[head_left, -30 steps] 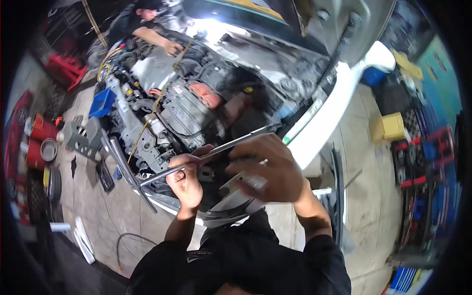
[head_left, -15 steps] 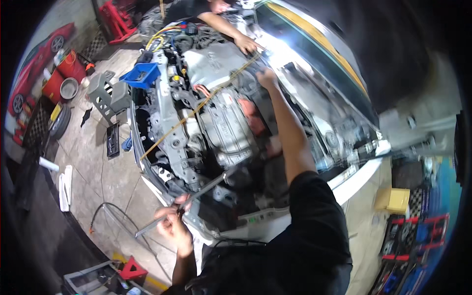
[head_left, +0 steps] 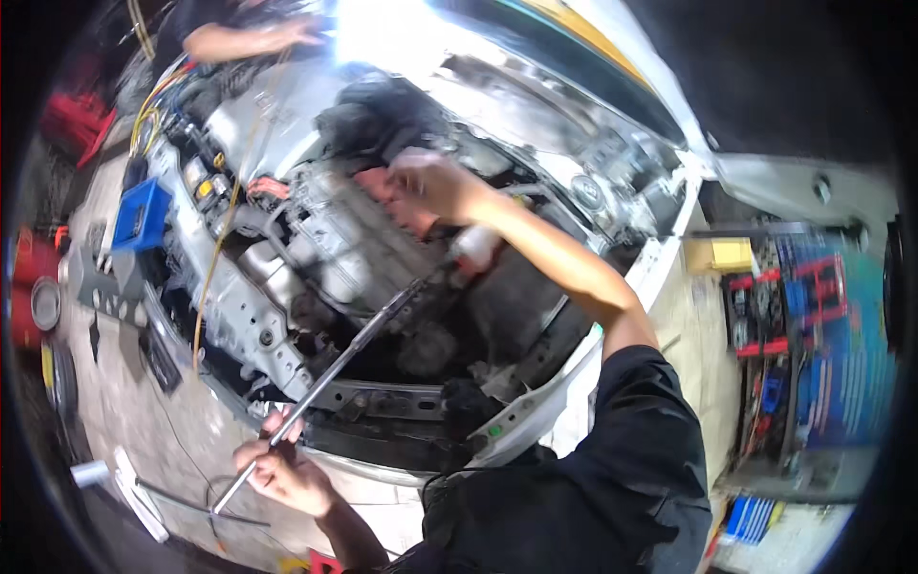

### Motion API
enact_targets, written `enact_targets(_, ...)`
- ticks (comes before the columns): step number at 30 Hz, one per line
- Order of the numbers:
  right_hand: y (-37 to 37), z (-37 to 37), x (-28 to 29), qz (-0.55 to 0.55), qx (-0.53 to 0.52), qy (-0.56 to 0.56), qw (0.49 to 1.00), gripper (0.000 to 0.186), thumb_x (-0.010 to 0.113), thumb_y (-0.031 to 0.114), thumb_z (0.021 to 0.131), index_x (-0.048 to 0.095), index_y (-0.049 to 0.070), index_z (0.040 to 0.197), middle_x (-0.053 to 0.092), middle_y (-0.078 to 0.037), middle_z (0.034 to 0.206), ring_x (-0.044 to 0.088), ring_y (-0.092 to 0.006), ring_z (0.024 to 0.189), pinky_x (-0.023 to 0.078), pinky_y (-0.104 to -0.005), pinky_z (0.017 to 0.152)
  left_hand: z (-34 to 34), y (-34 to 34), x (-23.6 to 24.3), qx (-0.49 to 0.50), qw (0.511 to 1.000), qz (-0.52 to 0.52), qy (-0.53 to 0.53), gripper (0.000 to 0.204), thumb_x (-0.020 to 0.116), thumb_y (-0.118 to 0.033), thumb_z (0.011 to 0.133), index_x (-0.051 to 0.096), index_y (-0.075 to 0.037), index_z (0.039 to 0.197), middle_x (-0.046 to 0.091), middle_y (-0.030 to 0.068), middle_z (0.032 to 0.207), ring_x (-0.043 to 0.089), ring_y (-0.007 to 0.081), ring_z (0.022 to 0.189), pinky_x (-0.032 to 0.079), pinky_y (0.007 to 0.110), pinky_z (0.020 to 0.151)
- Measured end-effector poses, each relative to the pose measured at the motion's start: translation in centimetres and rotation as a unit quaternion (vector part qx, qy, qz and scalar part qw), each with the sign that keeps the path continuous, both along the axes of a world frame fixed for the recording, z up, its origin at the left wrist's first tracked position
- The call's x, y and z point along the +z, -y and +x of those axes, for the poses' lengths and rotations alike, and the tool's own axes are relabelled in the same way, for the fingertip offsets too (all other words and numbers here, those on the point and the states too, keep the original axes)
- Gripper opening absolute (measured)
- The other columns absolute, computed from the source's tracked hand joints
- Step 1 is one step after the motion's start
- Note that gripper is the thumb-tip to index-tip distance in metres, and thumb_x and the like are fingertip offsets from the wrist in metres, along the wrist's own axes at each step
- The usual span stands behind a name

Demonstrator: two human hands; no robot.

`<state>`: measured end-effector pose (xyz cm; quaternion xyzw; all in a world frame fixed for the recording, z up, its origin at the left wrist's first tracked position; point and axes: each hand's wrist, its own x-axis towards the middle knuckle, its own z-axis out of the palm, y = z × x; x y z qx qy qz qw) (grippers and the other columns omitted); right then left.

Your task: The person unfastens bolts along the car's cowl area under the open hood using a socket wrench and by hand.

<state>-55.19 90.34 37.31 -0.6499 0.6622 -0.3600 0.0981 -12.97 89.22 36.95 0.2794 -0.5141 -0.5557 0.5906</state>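
Observation:
My left hand [head_left: 287,474] is closed around a long slim metal bar [head_left: 346,356] near its lower end. The bar slants up and away over the front edge of a car's engine bay, and its darker far end lies above the engine's near side. My right hand [head_left: 435,187] hovers above the orange-red part [head_left: 371,182] on top of the engine [head_left: 330,239]. Motion smears its fingers, so I cannot make out whether it holds anything. A bright lamp [head_left: 382,33] glares at the far side of the bay.
A co-worker's arm [head_left: 244,41] reaches in from the far left. A thin yellowish cord [head_left: 225,225] crosses the bay. A blue tray [head_left: 141,215] sits on its left edge. To the right stand tool racks [head_left: 765,316] and a yellow box [head_left: 719,255]. White tubes [head_left: 139,497] lie on the floor.
My right hand has come back from near the lamp to over the engine. The view has shifted to the right. My left hand still grips the bar. The co-worker's hand remains near the lamp.

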Motion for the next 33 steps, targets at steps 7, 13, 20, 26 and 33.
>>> enact_targets(7,-27.1,8.4,8.5,-0.029,-0.200,0.090,0.975,0.034,0.063,0.009,0.088,0.058,0.003,0.121,0.061,-0.010,0.104,0.059,-0.0193,0.087,0.049,-0.0316,0.076,-12.6,-5.2,2.1,-0.262,0.964,0.014,-0.027,0.030,0.051,-0.031,0.101,0.048,-0.002,0.109,0.065,0.0244,0.107,0.068,0.0250,0.089,0.056,0.037,0.080)
enact_targets(13,-41.0,5.7,4.8,-0.182,-0.448,0.146,0.863,0.013,0.059,0.006,0.092,0.067,0.002,0.101,0.064,-0.002,0.076,0.054,-0.0079,0.066,0.044,-0.0241,0.061,-22.9,-14.3,5.8,-0.287,0.955,0.005,-0.077,0.028,0.048,-0.025,0.102,0.048,0.002,0.110,0.064,0.0233,0.111,0.067,0.0267,0.100,0.058,0.037,0.085)
enact_targets(20,-46.9,-2.2,2.6,-0.250,-0.397,0.247,0.848,0.014,0.057,0.007,0.094,0.067,-0.001,0.098,0.067,-0.003,0.081,0.056,-0.0071,0.066,0.044,-0.0223,0.058,-32.9,-18.9,2.9,-0.261,0.958,-0.055,-0.107,0.030,0.052,-0.026,0.101,0.048,0.001,0.111,0.060,0.0287,0.119,0.063,0.0303,0.110,0.056,0.037,0.088)
enact_targets(26,-45.5,-8.2,2.6,-0.195,-0.393,0.109,0.892,0.017,0.058,0.008,0.089,0.066,-0.002,0.100,0.068,-0.013,0.083,0.065,-0.0207,0.071,0.050,-0.0328,0.066,-38.9,-20.3,3.1,-0.303,0.944,-0.076,-0.106,0.020,0.049,-0.017,0.102,0.052,0.002,0.107,0.059,0.0267,0.122,0.064,0.0264,0.106,0.057,0.033,0.086)
enact_targets(33,-38.6,-13.6,0.7,-0.163,-0.402,-0.029,0.900,0.023,0.059,0.014,0.086,0.061,0.003,0.106,0.068,-0.016,0.093,0.067,-0.0329,0.082,0.052,-0.0437,0.070,-44.9,-20.6,3.3,-0.333,0.934,-0.114,-0.054,0.020,0.051,-0.018,0.101,0.051,0.002,0.107,0.060,0.0226,0.123,0.064,0.0237,0.106,0.056,0.034,0.087)
